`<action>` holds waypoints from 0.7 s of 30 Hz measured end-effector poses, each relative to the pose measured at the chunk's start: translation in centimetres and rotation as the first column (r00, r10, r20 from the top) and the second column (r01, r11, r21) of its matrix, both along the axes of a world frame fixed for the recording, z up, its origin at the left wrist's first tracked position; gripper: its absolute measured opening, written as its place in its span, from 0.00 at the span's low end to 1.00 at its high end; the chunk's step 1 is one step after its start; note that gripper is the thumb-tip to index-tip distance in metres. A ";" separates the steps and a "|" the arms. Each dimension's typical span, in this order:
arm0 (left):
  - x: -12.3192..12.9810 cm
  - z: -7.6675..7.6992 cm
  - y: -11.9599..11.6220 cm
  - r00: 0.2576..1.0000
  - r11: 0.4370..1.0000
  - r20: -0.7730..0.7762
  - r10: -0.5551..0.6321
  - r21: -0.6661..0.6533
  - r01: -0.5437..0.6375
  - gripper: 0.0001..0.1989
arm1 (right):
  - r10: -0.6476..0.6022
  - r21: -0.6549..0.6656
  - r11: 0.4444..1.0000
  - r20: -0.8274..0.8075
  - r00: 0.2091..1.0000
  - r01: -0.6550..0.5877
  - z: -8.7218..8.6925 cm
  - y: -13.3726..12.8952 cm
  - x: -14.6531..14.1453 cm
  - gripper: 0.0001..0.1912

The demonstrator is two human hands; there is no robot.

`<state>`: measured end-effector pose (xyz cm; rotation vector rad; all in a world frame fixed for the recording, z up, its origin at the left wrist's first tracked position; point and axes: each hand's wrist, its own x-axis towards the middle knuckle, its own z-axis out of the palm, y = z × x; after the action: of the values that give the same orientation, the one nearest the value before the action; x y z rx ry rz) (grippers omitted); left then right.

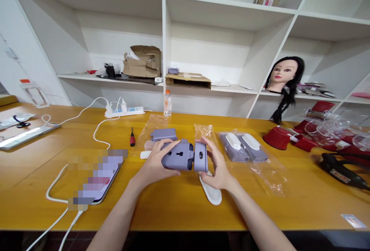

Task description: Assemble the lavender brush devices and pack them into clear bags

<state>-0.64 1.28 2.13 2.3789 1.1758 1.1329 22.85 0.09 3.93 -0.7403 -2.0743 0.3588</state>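
Observation:
My left hand is wrapped round a purple plastic housing with dark slots in its face. In my right hand is a shorter purple end piece with a small dark oval opening, gripped between thumb and fingers. The two parts are held end to end, with a narrow gap between them. Below my right hand a white oval pad lies on the table. Behind my left hand sits another purple part, and a small white piece lies beside my left wrist.
Two purple units with white ovals lie in clear plastic to the right. A red-handled screwdriver and a phone-like device with white cables are left. Red appliance parts and a black tool occupy the right side.

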 end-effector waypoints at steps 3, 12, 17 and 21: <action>-0.1 0.0 0.0 1.000 1.000 0.008 -0.005 -0.003 0.005 0.44 | 0.020 0.079 0.997 -0.032 0.999 -0.018 -0.1 0.1 -0.3 0.46; 0.8 -0.9 0.3 0.998 0.994 0.055 0.006 0.106 -0.012 0.46 | 0.088 -0.049 0.993 -0.319 0.944 -0.110 -0.7 -0.2 -1.7 0.39; 2.0 -1.0 -0.1 0.996 0.971 0.057 0.065 0.227 -0.077 0.44 | -0.088 -0.318 0.937 -0.614 0.784 -0.144 -0.8 0.3 -2.8 0.33; 2.2 -1.2 -0.3 0.992 0.945 -0.004 0.129 0.303 -0.122 0.41 | -0.215 -0.546 0.827 -0.530 0.820 -0.136 -0.4 0.8 -3.0 0.25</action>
<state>1.57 0.96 0.98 2.5752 1.2559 1.4218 19.82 0.89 3.53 -0.8809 -1.3597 1.0724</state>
